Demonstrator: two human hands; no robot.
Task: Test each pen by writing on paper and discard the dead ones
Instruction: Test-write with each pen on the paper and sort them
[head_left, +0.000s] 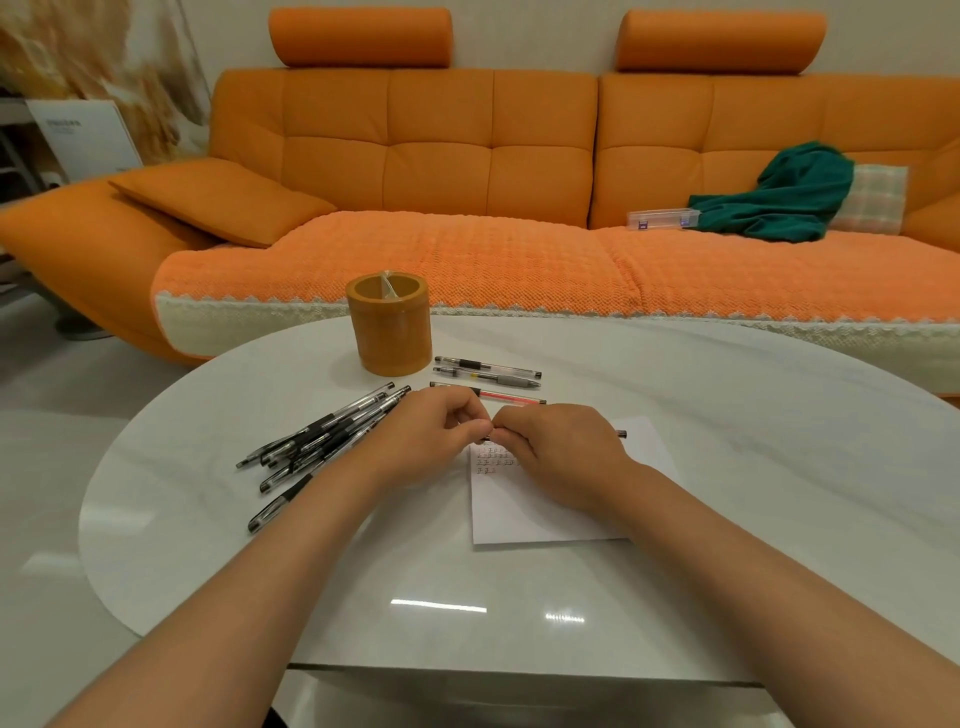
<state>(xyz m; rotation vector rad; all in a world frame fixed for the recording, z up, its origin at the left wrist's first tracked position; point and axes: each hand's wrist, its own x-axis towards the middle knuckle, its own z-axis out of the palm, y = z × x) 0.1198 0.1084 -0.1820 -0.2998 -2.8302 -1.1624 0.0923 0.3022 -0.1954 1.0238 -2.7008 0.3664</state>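
Note:
My left hand (434, 436) and my right hand (558, 452) meet fingertip to fingertip over the top of a white sheet of paper (550, 514). Both pinch one pen (620, 434), mostly hidden; its dark end sticks out to the right of my right hand. Small written marks (493, 461) show on the paper below my fingers. A pile of several black pens (317, 441) lies to the left. Three pens lie apart behind my hands: two clear ones (488, 368) and a red one (511, 398).
An orange cylindrical pen holder (389, 325) stands on the white oval table (727, 415) behind the pens. An orange sofa (467, 171) runs along the back, with a green cloth (779, 197) and a clear plastic box (661, 218) on it.

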